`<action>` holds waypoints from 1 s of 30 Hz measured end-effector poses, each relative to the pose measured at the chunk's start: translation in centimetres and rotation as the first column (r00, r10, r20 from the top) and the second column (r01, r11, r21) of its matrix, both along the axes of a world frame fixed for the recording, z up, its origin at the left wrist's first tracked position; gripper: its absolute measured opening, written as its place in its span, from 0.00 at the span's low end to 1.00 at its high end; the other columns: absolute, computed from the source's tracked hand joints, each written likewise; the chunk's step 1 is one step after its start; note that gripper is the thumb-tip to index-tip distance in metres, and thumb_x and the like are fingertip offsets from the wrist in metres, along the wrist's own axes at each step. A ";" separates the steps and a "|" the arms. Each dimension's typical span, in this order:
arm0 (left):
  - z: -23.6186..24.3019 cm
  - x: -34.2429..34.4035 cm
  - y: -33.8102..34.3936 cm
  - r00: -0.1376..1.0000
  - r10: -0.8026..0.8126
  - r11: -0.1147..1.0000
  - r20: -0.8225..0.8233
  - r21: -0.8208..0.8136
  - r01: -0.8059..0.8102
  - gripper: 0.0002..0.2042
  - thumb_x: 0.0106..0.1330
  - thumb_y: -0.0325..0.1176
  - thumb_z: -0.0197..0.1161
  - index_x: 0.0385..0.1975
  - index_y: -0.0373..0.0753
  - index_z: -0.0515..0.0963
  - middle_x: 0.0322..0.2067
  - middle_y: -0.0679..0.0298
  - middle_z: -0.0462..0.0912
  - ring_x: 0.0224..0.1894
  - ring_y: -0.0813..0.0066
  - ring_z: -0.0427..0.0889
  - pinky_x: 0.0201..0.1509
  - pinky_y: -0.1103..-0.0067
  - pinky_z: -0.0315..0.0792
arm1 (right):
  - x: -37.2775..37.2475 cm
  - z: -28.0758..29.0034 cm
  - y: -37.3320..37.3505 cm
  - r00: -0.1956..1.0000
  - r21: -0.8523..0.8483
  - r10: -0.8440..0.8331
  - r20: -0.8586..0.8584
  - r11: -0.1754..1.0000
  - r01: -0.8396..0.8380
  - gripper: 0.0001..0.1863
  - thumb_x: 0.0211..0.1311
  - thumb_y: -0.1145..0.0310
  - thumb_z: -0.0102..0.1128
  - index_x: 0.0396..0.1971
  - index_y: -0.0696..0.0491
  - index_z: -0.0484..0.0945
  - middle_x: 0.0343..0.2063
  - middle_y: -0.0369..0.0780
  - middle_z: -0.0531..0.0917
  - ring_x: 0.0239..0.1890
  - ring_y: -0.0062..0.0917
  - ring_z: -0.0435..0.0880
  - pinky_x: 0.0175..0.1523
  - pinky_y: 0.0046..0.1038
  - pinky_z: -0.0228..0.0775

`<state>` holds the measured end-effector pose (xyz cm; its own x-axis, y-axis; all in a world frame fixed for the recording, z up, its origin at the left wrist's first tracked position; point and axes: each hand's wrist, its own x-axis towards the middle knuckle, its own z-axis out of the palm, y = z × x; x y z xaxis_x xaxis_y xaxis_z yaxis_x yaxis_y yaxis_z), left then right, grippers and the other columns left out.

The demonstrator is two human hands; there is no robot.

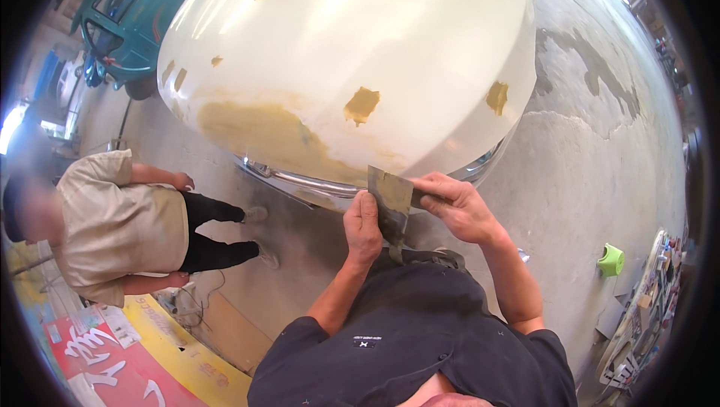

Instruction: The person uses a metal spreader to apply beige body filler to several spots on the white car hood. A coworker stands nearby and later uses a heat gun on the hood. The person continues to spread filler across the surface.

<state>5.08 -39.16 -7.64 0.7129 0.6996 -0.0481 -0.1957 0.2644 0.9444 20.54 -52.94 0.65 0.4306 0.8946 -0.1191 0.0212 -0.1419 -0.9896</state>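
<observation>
My left hand (363, 231) grips the left side of a thin, putty-smeared rectangular plate (388, 201), held upright in front of my body. My right hand (459, 210) is closed on a dark spreader (418, 200) at the plate's right edge; much of that tool is hidden behind the plate. Just beyond my hands is a white car hood (315, 47), with a wide smear of tan filler (262, 133) along its front and several small tan patches, one (362, 105) near the middle. A chrome bumper strip (300, 180) runs below the hood's front edge.
A person (127, 227) in a beige shirt stands at my left. A teal vehicle (124, 24) is at the back left. Painted panels (105, 354) lie lower left. On the right, a green stool (610, 260) stands on concrete floor (615, 182) beside a cluttered board (634, 306).
</observation>
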 end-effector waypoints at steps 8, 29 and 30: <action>0.6 0.9 -4.0 0.869 -0.487 0.786 0.089 -0.390 0.480 0.17 0.85 0.44 0.50 0.49 0.35 0.78 0.38 0.70 0.83 0.38 0.85 0.78 0.42 0.83 0.74 | 2.6 -1.2 -2.5 0.680 0.294 0.004 -0.733 0.904 0.311 0.29 0.77 0.65 0.62 0.69 0.62 0.64 0.38 0.35 0.81 0.38 0.15 0.80 0.42 0.19 0.75; 1.2 1.6 -9.2 0.973 -0.226 0.973 -0.038 -0.060 0.223 0.08 0.80 0.30 0.61 0.51 0.34 0.75 0.43 0.69 0.83 0.42 0.88 0.77 0.48 0.86 0.73 | -0.6 -8.6 -14.6 0.379 0.032 -0.383 -0.842 0.666 0.745 0.14 0.77 0.67 0.62 0.54 0.58 0.81 0.46 0.39 0.88 0.45 0.22 0.88 0.53 0.28 0.82; 1.2 1.9 -10.0 0.967 -0.249 0.968 -0.047 -0.055 0.247 0.07 0.80 0.30 0.61 0.50 0.35 0.75 0.43 0.70 0.83 0.41 0.89 0.76 0.46 0.86 0.72 | -0.8 -8.7 -15.3 0.366 0.033 -0.377 -0.851 0.658 0.752 0.13 0.77 0.67 0.62 0.54 0.58 0.81 0.46 0.39 0.88 0.44 0.22 0.88 0.53 0.28 0.82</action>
<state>7.02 -49.12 -6.42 0.8594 0.4970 -0.1200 -0.0681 0.3439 0.9365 19.74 -68.26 -8.00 0.7657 0.5041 -0.3995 -0.6408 0.5440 -0.5417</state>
